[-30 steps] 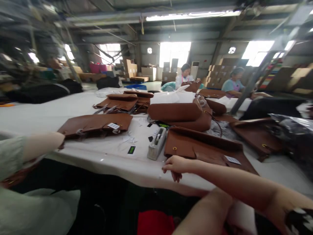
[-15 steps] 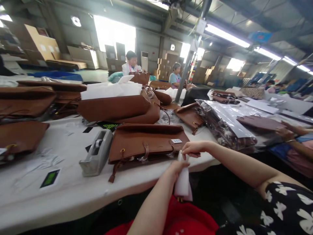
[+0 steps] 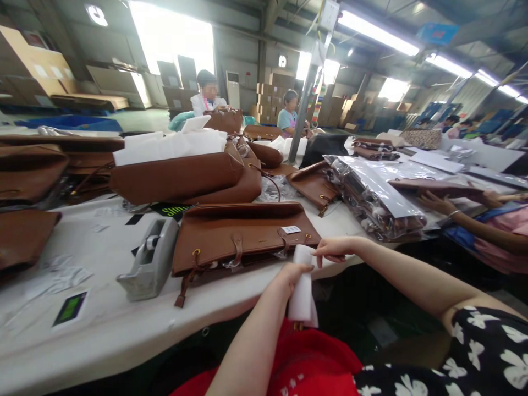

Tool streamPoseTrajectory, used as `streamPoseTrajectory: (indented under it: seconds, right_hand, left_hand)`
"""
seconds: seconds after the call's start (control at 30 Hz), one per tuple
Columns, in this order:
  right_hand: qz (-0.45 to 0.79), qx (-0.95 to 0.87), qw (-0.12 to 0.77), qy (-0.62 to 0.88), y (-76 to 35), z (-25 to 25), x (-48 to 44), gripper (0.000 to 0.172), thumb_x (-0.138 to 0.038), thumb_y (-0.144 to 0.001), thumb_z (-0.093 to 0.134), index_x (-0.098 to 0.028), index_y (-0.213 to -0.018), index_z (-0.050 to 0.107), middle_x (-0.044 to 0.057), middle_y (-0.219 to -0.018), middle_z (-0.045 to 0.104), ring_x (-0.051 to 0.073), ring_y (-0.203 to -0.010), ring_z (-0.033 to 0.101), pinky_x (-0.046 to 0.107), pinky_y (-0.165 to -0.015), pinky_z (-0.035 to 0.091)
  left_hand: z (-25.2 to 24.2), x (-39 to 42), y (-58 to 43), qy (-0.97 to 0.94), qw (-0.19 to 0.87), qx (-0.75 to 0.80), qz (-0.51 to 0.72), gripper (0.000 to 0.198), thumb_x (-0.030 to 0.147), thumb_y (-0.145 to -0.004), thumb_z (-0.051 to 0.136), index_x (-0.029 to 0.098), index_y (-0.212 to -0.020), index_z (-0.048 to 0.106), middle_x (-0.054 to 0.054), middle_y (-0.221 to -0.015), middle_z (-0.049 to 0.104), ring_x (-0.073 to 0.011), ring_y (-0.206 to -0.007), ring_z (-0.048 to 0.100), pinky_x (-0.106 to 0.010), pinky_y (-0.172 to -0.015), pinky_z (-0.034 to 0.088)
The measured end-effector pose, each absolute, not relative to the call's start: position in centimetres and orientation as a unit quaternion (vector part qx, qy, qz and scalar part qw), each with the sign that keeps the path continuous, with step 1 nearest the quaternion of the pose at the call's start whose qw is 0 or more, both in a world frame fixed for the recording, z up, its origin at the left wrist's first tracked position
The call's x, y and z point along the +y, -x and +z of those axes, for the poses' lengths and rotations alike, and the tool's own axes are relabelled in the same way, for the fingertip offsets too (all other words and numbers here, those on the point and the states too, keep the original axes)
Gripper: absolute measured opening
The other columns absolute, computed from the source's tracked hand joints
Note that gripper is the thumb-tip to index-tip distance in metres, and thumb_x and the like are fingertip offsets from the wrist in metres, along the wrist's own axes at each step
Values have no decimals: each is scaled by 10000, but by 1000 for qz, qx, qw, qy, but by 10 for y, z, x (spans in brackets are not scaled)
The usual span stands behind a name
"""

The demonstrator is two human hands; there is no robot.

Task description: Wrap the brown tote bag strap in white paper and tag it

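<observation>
A long, folded strip of white wrapping (image 3: pixel 302 300) is gripped in my left hand (image 3: pixel 292 278), its fingers closed round the middle. Small gold-coloured metal pieces show at the strip's lower end, above a red garment on my lap. My right hand (image 3: pixel 335 250) is at the strip's upper end, index finger stretched towards its edge and the other fingers loosely bent; whether the fingertip touches it I cannot tell. Just beyond both hands lies a brown handbag (image 3: pixel 247 234) with a white label (image 3: pixel 291 229), handle loops and a hanging tassel (image 3: pixel 180 297).
A grey tape dispenser (image 3: pixel 150 261) stands left of the bag on the white-covered table (image 3: pixel 103 324). More brown bags (image 3: pixel 177 179) lie behind, one topped with white sheets. Plastic-wrapped bags (image 3: pixel 379 201) are at right, near a co-worker's hands (image 3: pixel 439 203). A metal post (image 3: pixel 304 110) rises behind.
My right hand's fingers have come off the strip's top and now point at its edge. My left hand keeps its hold. The view has shifted slightly; the co-worker at right has tilted a bag.
</observation>
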State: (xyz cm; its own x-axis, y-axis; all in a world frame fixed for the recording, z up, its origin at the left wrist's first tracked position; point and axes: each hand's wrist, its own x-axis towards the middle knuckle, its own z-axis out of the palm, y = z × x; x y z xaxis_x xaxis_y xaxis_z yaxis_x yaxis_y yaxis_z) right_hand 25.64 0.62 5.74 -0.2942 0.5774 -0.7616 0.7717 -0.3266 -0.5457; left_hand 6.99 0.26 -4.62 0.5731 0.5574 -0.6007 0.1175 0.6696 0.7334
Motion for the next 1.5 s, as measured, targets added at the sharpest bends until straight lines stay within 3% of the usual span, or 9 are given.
streamPoseTrajectory:
  seconds: [0.23,0.53,0.87,1.07,1.33,1.5]
  right_hand:
    - [-489,608,107,-616,-243,47,12,827,-810,-783,376,-77,-850,752,-40,-325,387,77,-300,338,222,-374,301]
    - [-522,595,99,-604,-245,63,7,806,-778,-810,375,-69,-943,735,-46,-347,411,80,-305,356,209,-361,286]
    - [-602,514,31,-610,-260,53,2,666,-602,-907,308,-76,-911,716,-49,-350,417,69,-270,327,188,-322,237]
    - [-590,563,21,-579,-269,50,-4,565,-576,-870,452,-80,-936,715,-50,-352,453,70,-286,361,181,-326,257]
    - [-597,508,-103,-611,-291,21,-18,506,-597,-749,613,-99,-804,675,24,-540,624,75,-396,507,167,-365,316]
    - [-623,464,-187,-601,-302,5,-34,423,-501,-674,743,-102,-790,668,27,-616,648,66,-460,524,163,-418,335]
  left_hand:
    - [-50,-1,-73,-372,794,461,137,295,330,-634,752,150,-847,655,-44,-660,618,-244,-656,629,-348,-607,513]
    - [-44,3,-68,-376,797,456,123,308,327,-602,784,164,-824,646,-41,-705,637,-261,-713,657,-368,-659,535]
    - [-42,0,-66,-366,812,433,142,305,303,-605,784,152,-835,653,-57,-690,639,-271,-707,655,-378,-692,525]
    - [-44,0,-68,-361,811,439,137,287,306,-604,790,162,-808,648,-51,-671,632,-285,-741,663,-394,-695,532]
    - [-44,2,-66,-339,817,454,107,243,322,-646,749,162,-791,638,-72,-648,630,-295,-750,670,-396,-637,548]
    - [-47,2,-66,-309,829,451,118,267,299,-649,750,129,-824,642,-68,-628,635,-225,-591,627,-331,-558,515]
